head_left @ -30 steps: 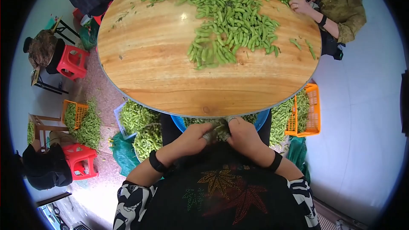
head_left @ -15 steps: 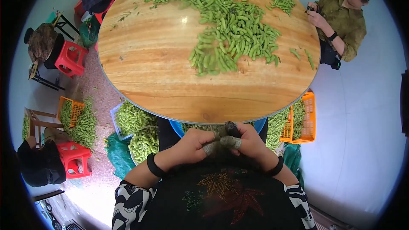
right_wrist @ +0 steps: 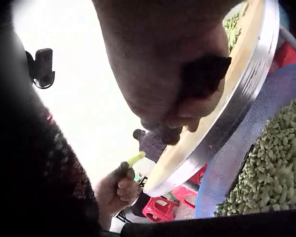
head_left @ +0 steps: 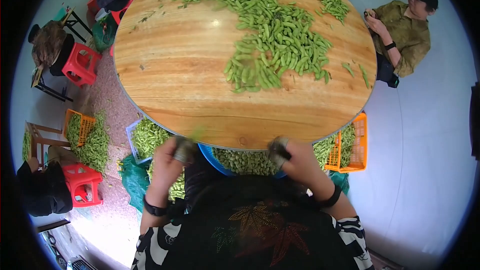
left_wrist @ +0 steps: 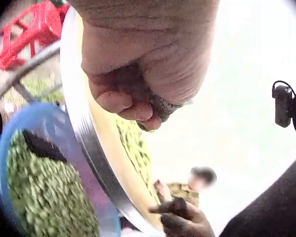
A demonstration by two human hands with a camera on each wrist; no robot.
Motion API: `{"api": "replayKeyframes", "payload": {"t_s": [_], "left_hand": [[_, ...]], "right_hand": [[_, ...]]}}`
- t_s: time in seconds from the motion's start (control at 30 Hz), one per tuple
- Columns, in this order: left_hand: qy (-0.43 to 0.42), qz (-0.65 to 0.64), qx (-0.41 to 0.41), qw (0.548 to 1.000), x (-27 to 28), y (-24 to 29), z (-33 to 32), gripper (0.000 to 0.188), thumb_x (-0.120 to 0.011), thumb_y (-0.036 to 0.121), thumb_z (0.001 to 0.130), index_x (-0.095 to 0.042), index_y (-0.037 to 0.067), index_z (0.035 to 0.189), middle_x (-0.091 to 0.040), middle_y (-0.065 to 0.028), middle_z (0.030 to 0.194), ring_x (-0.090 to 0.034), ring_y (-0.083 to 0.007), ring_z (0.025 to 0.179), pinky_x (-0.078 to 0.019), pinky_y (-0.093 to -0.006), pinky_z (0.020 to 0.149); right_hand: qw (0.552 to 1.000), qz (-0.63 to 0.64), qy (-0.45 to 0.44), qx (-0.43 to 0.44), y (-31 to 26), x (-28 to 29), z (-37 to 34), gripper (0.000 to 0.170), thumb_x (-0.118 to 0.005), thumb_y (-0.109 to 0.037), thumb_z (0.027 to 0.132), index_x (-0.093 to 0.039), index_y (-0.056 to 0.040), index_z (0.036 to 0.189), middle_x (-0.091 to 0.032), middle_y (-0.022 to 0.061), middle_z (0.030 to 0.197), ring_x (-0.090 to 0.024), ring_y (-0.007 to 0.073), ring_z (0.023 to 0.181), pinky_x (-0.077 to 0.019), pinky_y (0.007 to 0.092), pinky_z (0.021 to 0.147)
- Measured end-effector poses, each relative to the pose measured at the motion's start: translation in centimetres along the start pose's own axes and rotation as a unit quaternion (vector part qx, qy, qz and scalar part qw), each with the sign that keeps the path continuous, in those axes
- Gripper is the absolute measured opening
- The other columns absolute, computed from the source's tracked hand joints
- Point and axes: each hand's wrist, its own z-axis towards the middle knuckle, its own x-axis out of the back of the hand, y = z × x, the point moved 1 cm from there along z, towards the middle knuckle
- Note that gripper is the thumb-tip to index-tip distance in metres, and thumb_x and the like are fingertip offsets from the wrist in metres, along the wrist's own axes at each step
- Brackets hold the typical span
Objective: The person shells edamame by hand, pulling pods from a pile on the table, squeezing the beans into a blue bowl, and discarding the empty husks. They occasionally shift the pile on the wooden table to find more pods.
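Observation:
My left hand (head_left: 168, 164) is apart from the right one, at the table's near left edge. It pinches a green soybean pod (right_wrist: 136, 158), blurred in the head view, its tip pointing up. The fingers (left_wrist: 121, 104) of this hand curl inward and carry grey-green wraps. Over the right side of a blue basin (head_left: 212, 160) is my right hand (head_left: 301, 164), fingers loosely bent, with dark wraps on thumb and finger; nothing shows in its grasp. Shelled beans (head_left: 245, 162) fill the basin, which stands below the table rim.
A heap of pods (head_left: 280, 35) covers the middle of the round wooden table (head_left: 170, 80). Pod-filled crates stand both sides, an orange crate (head_left: 361, 142) at right. Another person (head_left: 404, 25) sits at the table's right. Red stools (head_left: 82, 62) are at left.
My hands were together over the basin and have moved apart, the left one outward to the left with a pod. The person at right has drawn their hands back from the table.

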Motion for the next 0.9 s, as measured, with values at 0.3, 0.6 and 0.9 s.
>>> {"api": "replayKeyframes", "payload": {"t_s": [0.3, 0.6, 0.9], "left_hand": [[0.309, 0.429, -0.051, 0.848, 6.3, -2.3, 0.0, 0.027, -0.068, 0.027, 0.085, -0.063, 0.001, 0.08, -0.064, -0.0154, 0.073, -0.061, -0.0284, 0.058, -0.047, -0.0363, 0.054], [-0.127, -0.109, -0.029, 0.985, -9.4, 2.8, 4.3, 0.021, -0.056, 0.011, 0.091, -0.061, 0.001, 0.108, -0.066, -0.0165, 0.087, -0.068, -0.025, 0.077, -0.0527, -0.0352, 0.069], [-0.187, -0.038, 0.002, 0.982, -9.2, 2.2, 3.9, 0.017, -0.059, 0.013, 0.093, -0.063, 0.001, 0.103, -0.064, -0.0014, 0.075, -0.061, -0.0088, 0.072, -0.0516, -0.0238, 0.066]], "right_hand": [[0.955, -0.216, 0.194, -0.057, 7.7, 0.9, 12.5, 0.024, -0.069, -0.018, 0.076, -0.058, -0.0019, 0.092, -0.06, 0.0231, 0.079, -0.059, 0.0416, 0.073, -0.0477, 0.0469, 0.065], [0.865, 0.411, 0.033, -0.286, 0.7, -0.2, 5.1, 0.027, -0.068, -0.014, 0.085, -0.059, -0.0007, 0.107, -0.062, 0.0025, 0.079, -0.058, 0.0119, 0.064, -0.0484, 0.0298, 0.06], [0.988, 0.12, 0.034, -0.091, -0.9, -1.3, 1.7, 0.034, -0.059, -0.013, 0.086, -0.055, -0.0013, 0.118, -0.065, 0.0143, 0.093, -0.064, 0.0227, 0.085, -0.0494, 0.0337, 0.076]]}}
